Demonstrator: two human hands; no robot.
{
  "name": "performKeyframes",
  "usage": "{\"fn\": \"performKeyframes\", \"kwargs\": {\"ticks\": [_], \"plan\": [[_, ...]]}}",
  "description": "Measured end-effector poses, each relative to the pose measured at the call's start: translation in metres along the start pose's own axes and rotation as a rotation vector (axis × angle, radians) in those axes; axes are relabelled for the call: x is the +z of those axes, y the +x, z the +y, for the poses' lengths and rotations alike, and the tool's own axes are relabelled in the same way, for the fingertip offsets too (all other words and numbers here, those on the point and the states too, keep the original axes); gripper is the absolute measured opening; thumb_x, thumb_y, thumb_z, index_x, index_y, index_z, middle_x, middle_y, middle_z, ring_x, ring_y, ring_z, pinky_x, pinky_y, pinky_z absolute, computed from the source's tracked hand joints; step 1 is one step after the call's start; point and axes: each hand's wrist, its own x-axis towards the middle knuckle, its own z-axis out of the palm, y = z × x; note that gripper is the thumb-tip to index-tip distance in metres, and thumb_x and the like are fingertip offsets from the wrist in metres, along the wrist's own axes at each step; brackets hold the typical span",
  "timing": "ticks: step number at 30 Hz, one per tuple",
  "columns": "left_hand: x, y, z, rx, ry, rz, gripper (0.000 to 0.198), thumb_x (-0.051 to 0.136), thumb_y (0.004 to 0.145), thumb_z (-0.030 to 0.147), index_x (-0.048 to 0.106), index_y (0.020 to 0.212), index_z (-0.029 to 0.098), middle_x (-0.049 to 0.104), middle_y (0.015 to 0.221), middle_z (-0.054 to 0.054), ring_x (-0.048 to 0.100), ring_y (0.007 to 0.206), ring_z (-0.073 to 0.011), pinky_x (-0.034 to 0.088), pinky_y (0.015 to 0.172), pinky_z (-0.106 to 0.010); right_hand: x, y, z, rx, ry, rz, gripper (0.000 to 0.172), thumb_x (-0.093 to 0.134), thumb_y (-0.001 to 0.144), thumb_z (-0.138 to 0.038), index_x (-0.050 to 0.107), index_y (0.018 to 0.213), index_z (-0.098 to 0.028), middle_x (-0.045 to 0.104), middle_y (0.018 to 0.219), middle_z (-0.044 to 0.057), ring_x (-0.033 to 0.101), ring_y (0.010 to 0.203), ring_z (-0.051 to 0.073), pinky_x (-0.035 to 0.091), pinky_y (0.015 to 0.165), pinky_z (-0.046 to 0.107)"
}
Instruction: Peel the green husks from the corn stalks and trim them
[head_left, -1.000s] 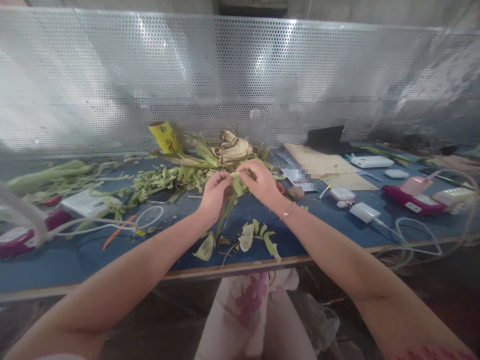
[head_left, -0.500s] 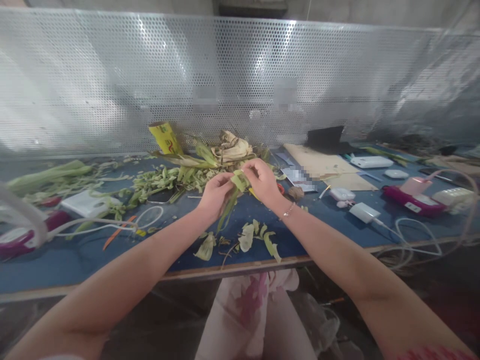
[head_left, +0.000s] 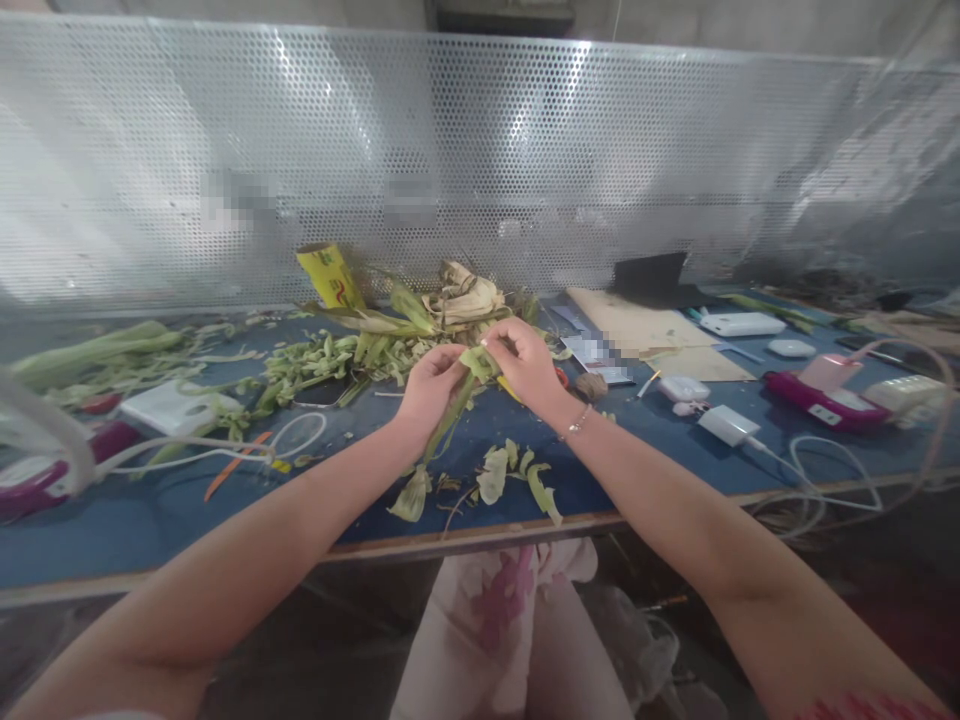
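A pale green strip of corn husk [head_left: 478, 361] is stretched and folded between my two hands, a little above the table. My left hand [head_left: 430, 392] is closed on its left side, and a long end of it hangs below my fingers. With thumb and fingertips, my right hand [head_left: 523, 362] pinches the upper right part. Just behind lie longer green husk leaves [head_left: 409, 318] and a dry, cream-coloured husk bundle [head_left: 466, 296]. Torn husk scraps [head_left: 493, 476] are scattered on the blue table [head_left: 592, 490] below my hands.
To the left are knotted green strips [head_left: 307, 365], a yellow tube-shaped container [head_left: 328, 275] and an orange strip [head_left: 234, 466]. Twine [head_left: 591, 386], cardboard [head_left: 645, 325], a white charger [head_left: 729, 425] with cable and a magenta power strip [head_left: 825, 402] lie rightward. A perforated metal screen [head_left: 480, 150] stands behind.
The husk strip has shifted and turned slightly between my fingers, and its hanging end has moved a little left. Both hands stay in nearly the same place, still holding it.
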Motion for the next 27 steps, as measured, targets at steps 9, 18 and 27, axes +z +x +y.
{"fn": "performKeyframes", "kwargs": {"ticks": [9,18,27], "plan": [[0.005,-0.004,0.004,-0.015,-0.103,0.056,0.026,0.072,0.055,0.020,0.049,0.066,0.015,0.055,0.058,0.004,0.054,0.052,-0.0065,0.049,0.057,-0.022,-0.002,0.002,-0.004,0.023,0.007,0.004,0.011,0.053,0.079,-0.023,0.057,0.070,-0.018,0.061,0.080,0.005,0.057,0.079,0.015,0.047,0.074,0.030],[0.003,-0.002,0.002,-0.085,-0.083,0.007,0.016,0.068,0.059,0.024,0.059,0.066,0.013,0.059,0.061,-0.001,0.057,0.058,-0.0095,0.050,0.065,-0.025,-0.002,0.000,-0.001,-0.031,-0.040,-0.030,0.012,0.057,0.078,-0.025,0.064,0.072,-0.019,0.066,0.082,0.004,0.060,0.083,0.017,0.048,0.080,0.033],[0.006,-0.005,0.009,-0.175,-0.111,-0.004,0.023,0.067,0.057,0.017,0.047,0.069,0.017,0.055,0.059,0.005,0.055,0.053,-0.0076,0.048,0.056,-0.023,0.000,-0.001,0.006,-0.156,-0.151,-0.091,0.011,0.058,0.079,-0.027,0.065,0.076,-0.020,0.065,0.087,0.004,0.059,0.086,0.017,0.046,0.081,0.033]]}}
